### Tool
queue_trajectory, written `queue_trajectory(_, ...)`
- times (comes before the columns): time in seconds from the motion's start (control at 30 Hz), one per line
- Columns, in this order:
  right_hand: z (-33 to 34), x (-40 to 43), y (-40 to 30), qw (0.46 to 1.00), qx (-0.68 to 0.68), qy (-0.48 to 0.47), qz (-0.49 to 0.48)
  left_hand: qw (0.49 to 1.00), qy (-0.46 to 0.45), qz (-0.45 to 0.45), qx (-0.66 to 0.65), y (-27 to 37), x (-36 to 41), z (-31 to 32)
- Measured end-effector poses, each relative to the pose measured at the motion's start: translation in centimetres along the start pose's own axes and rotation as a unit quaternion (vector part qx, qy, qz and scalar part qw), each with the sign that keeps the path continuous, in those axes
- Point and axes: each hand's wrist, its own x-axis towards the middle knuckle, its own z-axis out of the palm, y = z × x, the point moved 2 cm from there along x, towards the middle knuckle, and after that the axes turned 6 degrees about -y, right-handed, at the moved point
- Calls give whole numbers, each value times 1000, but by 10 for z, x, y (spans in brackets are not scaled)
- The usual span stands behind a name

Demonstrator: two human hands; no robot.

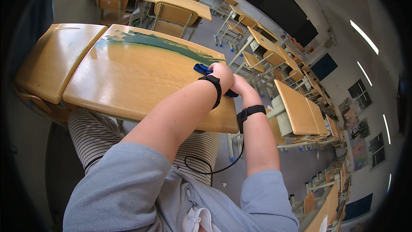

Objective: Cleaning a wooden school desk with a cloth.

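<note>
Both hands are close together over the right end of a wooden school desk (135, 71). My left hand (222, 71) is closed on a bunched dark blue cloth (202, 68), part of which pokes out past the fingers. Just behind it, my right hand (239, 84) also grips the cloth, more of which shows below the hands; its fingertips are hidden. A band of dark green paint-like coating (161, 42) with ragged edges runs along the desk's far side, ending near the hands. Each wrist wears a black strap.
A second desk (61, 61) adjoins on the left. Chairs (175, 14) and desks (180, 1) stand beyond the far edge, with more rows to the right. A black cable (206, 167) hangs from the right wrist strap over my lap. A white scrap (223, 184) lies on the floor.
</note>
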Motion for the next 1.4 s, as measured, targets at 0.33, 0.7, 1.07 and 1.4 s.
queue_trajectory(0.33,-3,-15,5,999,27,18,8,1000,9,-6,-28,13,-1,-1)
queue_trajectory(0.7,7,10,2,998,-1,60,-22,999,42,11,-31,-6,-7,2)
queue_trajectory(1.07,12,46,-40,999,-19,23,12,997,55,-26,-57,-57,-8,6)
queue_trajectory(1.4,25,78,-88,1000,-13,-5,-23,991,83,-71,-72,-113,-9,22)
